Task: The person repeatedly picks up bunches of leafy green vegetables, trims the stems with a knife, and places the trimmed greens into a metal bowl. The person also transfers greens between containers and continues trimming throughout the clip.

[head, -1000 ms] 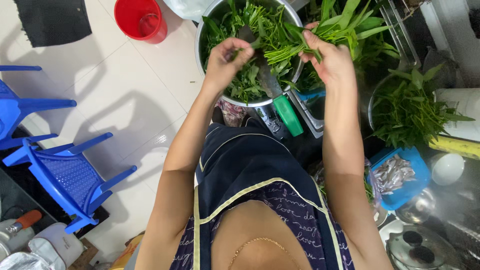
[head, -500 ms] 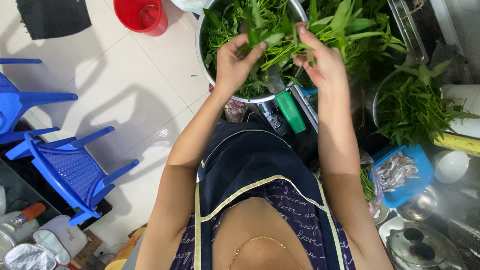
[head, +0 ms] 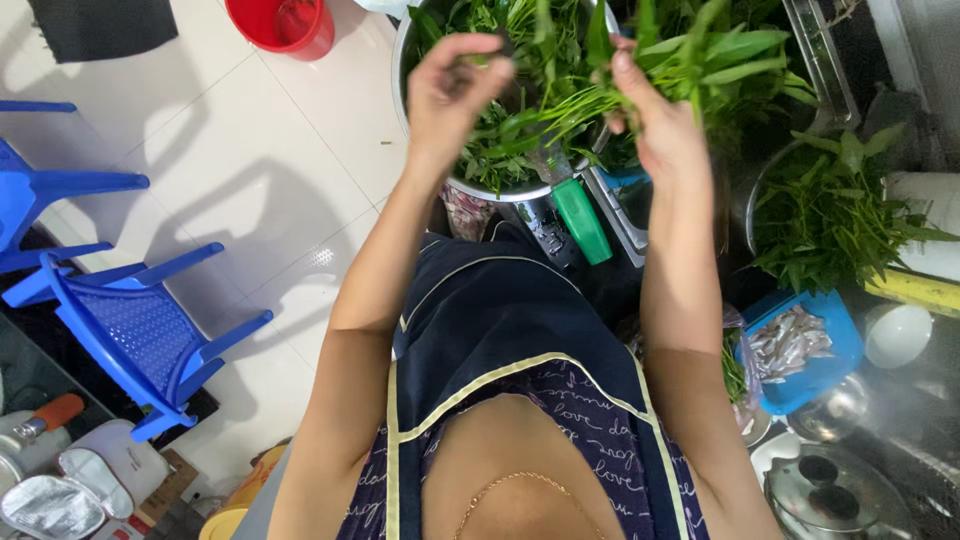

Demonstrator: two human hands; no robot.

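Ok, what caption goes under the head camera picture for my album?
Left hand and right hand hold leafy green stems above a metal basin.

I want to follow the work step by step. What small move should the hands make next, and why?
Probably the left hand should pull its pinched piece away from the green stems and let it fall into the metal bowl. The right hand grips the bunch of stems above the bowl, and the left fingers are closed at the bunch's other end, right over the greens already lying there.

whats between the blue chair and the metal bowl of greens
In the head view, only bare white tiled floor lies between the blue chair and the metal bowl of leafy greens; the person's left forearm crosses above it.
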